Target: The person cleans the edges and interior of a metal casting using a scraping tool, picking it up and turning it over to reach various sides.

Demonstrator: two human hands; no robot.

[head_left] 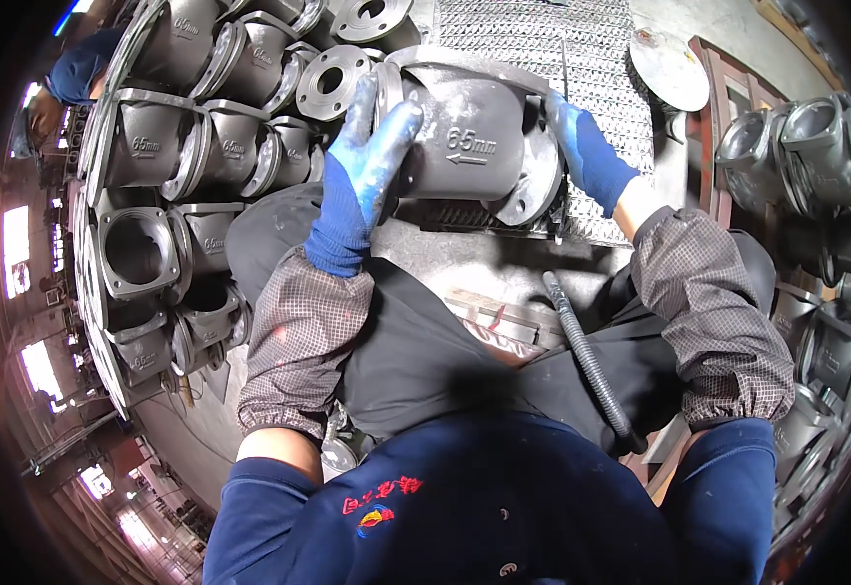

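A grey cast-metal valve body with round flanges at both ends is in front of me, above the near edge of a textured metal bench top. It bears a raised arrow and markings on its side. My left hand, in a blue knit glove with a paler coated palm, is pressed to the left flange, thumb and fingers apart around its edge. At the opposite end, my right hand in a matching glove grips the right flange. Some of its fingers are hidden behind the casting.
Similar valve bodies are stacked in rows at left, close to my left arm. More castings stand at right. A pale round disc is beside the bench. A grey flexible hose crosses my right leg. Another person's arm shows at upper left.
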